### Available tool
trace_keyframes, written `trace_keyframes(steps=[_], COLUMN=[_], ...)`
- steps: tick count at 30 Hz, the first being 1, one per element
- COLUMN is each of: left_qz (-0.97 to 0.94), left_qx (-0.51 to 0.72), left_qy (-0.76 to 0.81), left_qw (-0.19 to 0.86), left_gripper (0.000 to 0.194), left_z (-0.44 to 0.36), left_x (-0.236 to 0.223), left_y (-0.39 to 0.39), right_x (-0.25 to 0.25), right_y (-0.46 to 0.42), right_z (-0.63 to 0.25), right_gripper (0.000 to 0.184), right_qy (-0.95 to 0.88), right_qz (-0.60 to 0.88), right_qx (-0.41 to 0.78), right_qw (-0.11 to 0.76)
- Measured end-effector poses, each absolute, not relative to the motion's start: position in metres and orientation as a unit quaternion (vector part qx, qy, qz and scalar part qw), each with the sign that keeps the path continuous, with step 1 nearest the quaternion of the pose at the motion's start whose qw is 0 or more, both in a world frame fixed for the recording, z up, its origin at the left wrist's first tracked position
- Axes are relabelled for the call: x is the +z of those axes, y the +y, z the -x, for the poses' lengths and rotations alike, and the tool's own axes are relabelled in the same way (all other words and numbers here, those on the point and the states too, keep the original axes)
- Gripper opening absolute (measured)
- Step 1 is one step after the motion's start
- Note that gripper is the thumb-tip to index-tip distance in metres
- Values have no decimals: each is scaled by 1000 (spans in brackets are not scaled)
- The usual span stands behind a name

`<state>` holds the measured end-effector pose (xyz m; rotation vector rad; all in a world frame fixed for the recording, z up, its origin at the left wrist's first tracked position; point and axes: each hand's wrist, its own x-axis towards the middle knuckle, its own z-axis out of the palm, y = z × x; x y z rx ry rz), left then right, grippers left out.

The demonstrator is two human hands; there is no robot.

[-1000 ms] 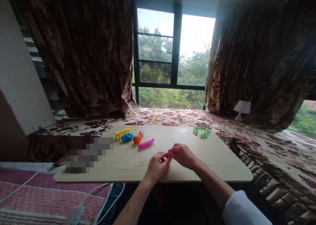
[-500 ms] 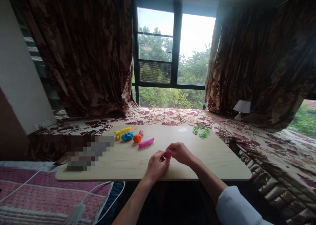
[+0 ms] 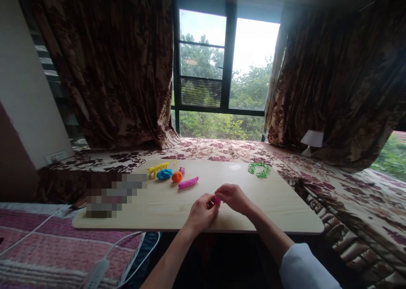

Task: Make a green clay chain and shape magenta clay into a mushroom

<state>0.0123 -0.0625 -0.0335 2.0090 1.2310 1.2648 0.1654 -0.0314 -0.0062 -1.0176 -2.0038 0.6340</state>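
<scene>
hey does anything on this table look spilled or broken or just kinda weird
Nothing looks spilled or broken on the table. The one oddity is the pixelated patch at its left, hiding whatever lies there. The pink piece between the left hand and right hand is too small to judge.

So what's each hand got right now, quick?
Left hand: closed, fingers holding a bit of pink clay.
Right hand: closed, fingertips pinching at the same pink clay.
</scene>
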Motion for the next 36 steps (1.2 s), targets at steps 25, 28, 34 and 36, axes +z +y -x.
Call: trace_keyframes(steps=[25,28,34,36], left_qz=[-721,-718,-717,-721], left_qx=[475,473,486,482], left_qy=[450,463,449,443], left_qw=[228,218,220,225], left_gripper=[25,24,26,25], left_z=[-10,-10,-11,-10], left_x=[-34,-36,-32,-32], left_y=[-66,-65,-68,-68], right_x=[11,3,11,7], right_y=[-33,-34,-34,-33], right_z=[-165,-162,-174,-174], right_gripper=[16,15,25,26], right_qy=[-818,-805,-796,-791], right_qz=[423,443,439,443], right_qx=[225,217,244,257], right_qw=[317,330,339,333])
